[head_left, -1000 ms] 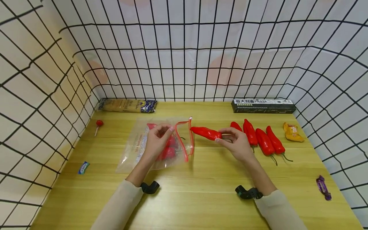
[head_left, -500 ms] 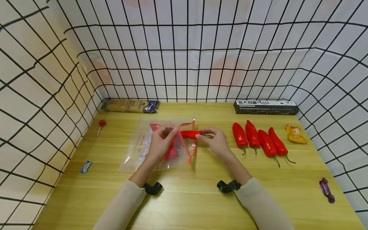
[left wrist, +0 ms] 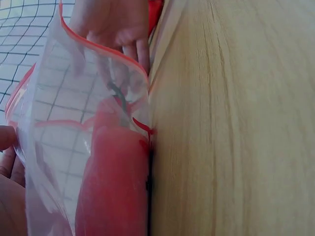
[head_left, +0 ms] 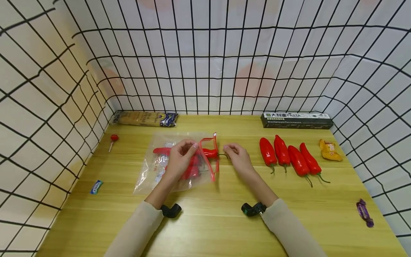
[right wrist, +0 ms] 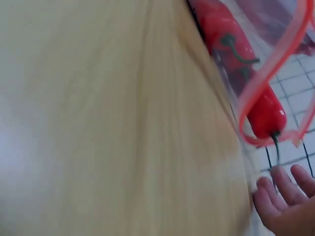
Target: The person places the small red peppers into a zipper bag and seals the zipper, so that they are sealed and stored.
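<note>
My left hand (head_left: 179,160) pinches the upper edge of a clear zip bag (head_left: 144,180) with a red zip strip, holding its mouth apart. Several red chili peppers lie inside; one pepper (left wrist: 113,187) shows large through the film in the left wrist view. Another chili pepper (head_left: 210,153) lies through the mouth, its stem end sticking out to the right. Just beyond its green stem is my right hand (head_left: 239,159), fingers loosely bent. In the right wrist view the fingertips (right wrist: 280,174) are right at the stem's tip and grip nothing.
Several loose chili peppers (head_left: 267,151) lie right of the hands, beside a yellow packet (head_left: 330,150) and a purple candy (head_left: 364,213). A pasta box (head_left: 297,121) and a noodle pack (head_left: 144,118) stand along the back mesh. A lollipop (head_left: 113,137) and small wrapped candy (head_left: 96,187) are left.
My right hand has carried the chili pepper left into the bag's mouth and let go of it. The pepper now lies deeper inside. My left hand keeps hold of the bag's edge.
</note>
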Available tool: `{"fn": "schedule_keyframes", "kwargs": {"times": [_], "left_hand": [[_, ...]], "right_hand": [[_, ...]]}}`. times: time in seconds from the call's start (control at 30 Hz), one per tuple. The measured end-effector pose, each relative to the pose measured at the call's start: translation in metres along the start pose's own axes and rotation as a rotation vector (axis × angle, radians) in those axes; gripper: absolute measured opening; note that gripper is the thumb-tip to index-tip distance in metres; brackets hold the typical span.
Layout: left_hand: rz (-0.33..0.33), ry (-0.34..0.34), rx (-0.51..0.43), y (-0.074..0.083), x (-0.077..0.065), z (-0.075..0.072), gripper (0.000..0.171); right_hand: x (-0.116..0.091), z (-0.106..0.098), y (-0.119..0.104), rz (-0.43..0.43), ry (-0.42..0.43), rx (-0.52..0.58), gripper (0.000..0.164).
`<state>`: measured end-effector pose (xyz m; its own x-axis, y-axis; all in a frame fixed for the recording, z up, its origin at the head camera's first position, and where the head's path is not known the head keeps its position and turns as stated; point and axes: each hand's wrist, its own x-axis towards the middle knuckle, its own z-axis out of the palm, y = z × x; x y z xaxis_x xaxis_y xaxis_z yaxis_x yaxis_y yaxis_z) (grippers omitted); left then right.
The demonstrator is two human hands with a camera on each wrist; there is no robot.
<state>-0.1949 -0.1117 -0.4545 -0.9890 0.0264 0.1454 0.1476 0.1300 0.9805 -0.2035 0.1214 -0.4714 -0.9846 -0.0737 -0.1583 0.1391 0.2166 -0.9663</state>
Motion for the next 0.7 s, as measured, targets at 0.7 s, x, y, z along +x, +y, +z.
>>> {"fn": "schedule_keyframes", "kwargs": {"times": [0.7], "left_hand": [[0.016, -0.016, 0.032, 0.002, -0.001, -0.002, 0.031]], "right_hand": [[-0.051, -0.022, 0.003, -0.013, -0.345, 0.383, 0.075]]}}
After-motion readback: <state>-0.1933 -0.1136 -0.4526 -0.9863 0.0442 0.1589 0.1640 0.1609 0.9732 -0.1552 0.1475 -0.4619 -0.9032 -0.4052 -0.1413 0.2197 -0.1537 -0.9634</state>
